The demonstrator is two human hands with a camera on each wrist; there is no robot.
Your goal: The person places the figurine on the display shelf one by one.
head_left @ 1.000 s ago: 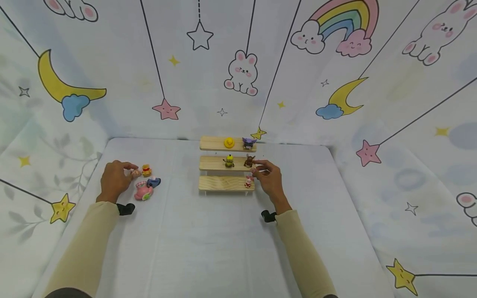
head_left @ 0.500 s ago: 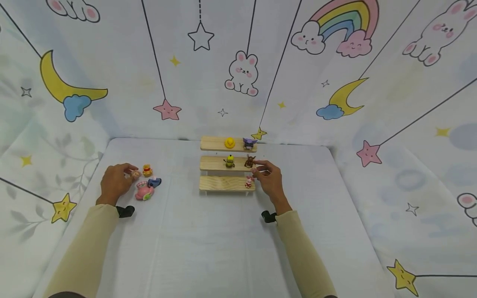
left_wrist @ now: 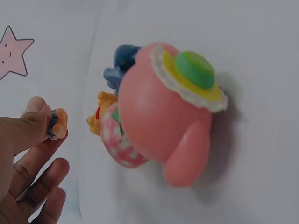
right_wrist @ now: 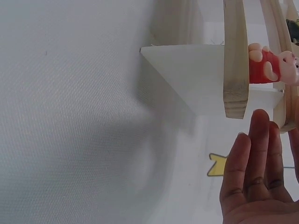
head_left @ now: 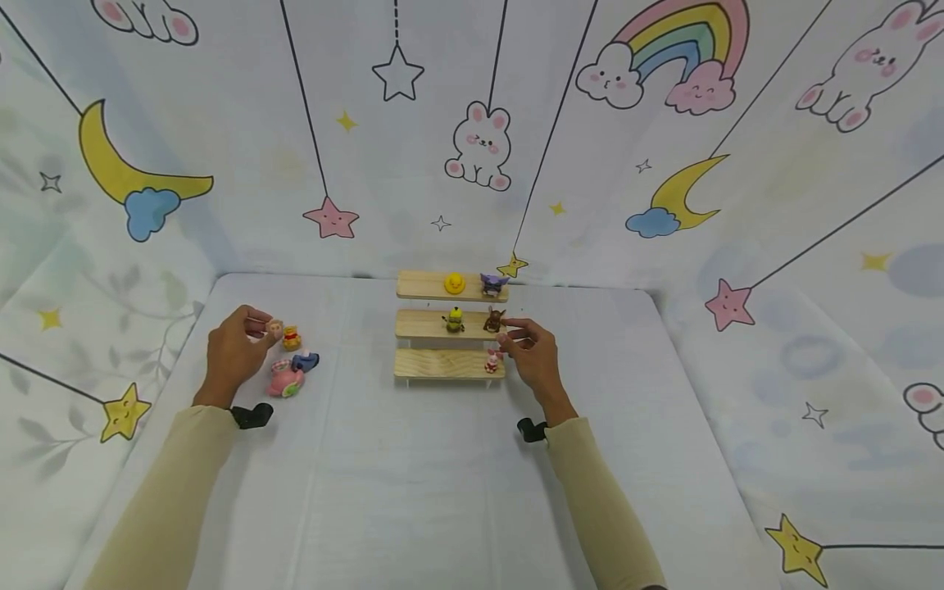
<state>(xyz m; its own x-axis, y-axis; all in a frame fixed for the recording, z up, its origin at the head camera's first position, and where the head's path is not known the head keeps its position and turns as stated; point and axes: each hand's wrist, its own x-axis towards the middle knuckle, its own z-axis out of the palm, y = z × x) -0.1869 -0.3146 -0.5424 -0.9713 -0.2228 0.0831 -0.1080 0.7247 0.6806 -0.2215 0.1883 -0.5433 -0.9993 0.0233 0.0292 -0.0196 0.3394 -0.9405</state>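
Note:
My left hand (head_left: 238, 351) pinches a small figurine (left_wrist: 58, 123) between thumb and fingertip. Its pale round head shows in the head view; orange and dark blue parts show in the left wrist view. Close by are a yellow bear figurine (head_left: 291, 337), a dark blue figurine (head_left: 306, 360) and a round pink figurine (left_wrist: 154, 107) with a green and yellow hat. My right hand (head_left: 533, 351) is at the shelf's right end, its fingers extended. Its index fingertip is right beside a brown figurine (head_left: 493, 319); a pig figurine (right_wrist: 268, 66) in red stands on the lowest tier.
A three-tier wooden shelf (head_left: 435, 364) stands at the table's back. A yellow duck figurine (head_left: 454, 283) and a purple figurine (head_left: 492, 284) occupy the top tier, a green figurine (head_left: 454, 320) the middle one. A patterned cloth wall (head_left: 413, 164) rises behind the white table (head_left: 398, 492).
My left hand has picked up the small figurine and moved it slightly away from me, up beside the yellow bear. My right hand has stayed at the shelf.

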